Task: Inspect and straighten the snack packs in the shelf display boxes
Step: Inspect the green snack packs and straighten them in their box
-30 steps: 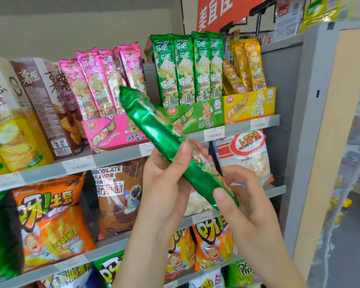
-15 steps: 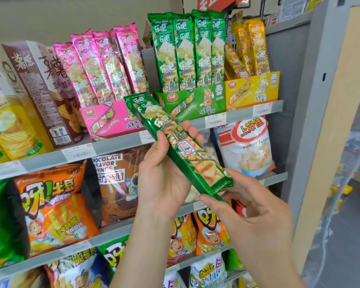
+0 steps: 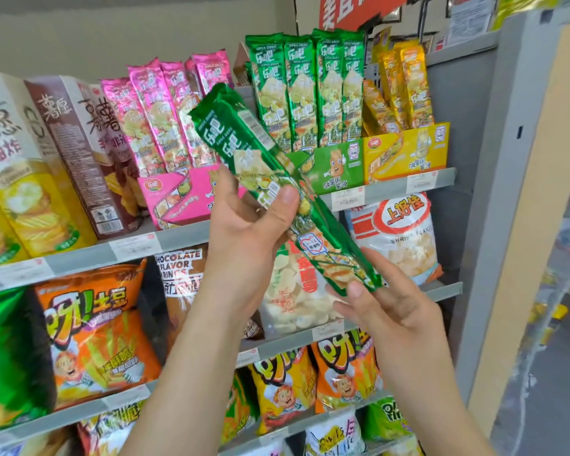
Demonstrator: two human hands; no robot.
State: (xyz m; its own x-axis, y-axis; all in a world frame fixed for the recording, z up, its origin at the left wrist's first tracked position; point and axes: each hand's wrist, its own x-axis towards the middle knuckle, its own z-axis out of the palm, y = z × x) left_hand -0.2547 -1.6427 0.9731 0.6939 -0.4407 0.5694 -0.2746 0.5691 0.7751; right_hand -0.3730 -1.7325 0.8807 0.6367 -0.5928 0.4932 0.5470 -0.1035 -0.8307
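Since half a second ago, the green snack pack [image 3: 264,169] has risen and tilted steeper: its top end now crosses the pink packs [image 3: 158,116] at upper centre, where before it lay lower, in front of the pink display box [image 3: 178,195]. It is a long, narrow foil sleeve slanting from upper centre down to right of centre. The printed side faces me, with white characters near the top and crisps pictured lower down. A second green foil edge shows behind its top; I cannot tell whether that is another pack.

My left hand [image 3: 244,232] grasps its middle, thumb across the front, fingers behind. My right hand [image 3: 395,314] pinches the bottom end.

Behind, the grey shelf [image 3: 178,238] carries the pink box, a green display box [image 3: 336,166] and a yellow display box [image 3: 408,153] side by side, each with upright packs. The held pack and my left hand cover the pink box's right part and the green box's left corner. Lower right, a white shrimp-flakes bag [image 3: 405,232] is partly hidden by the pack's lower end.
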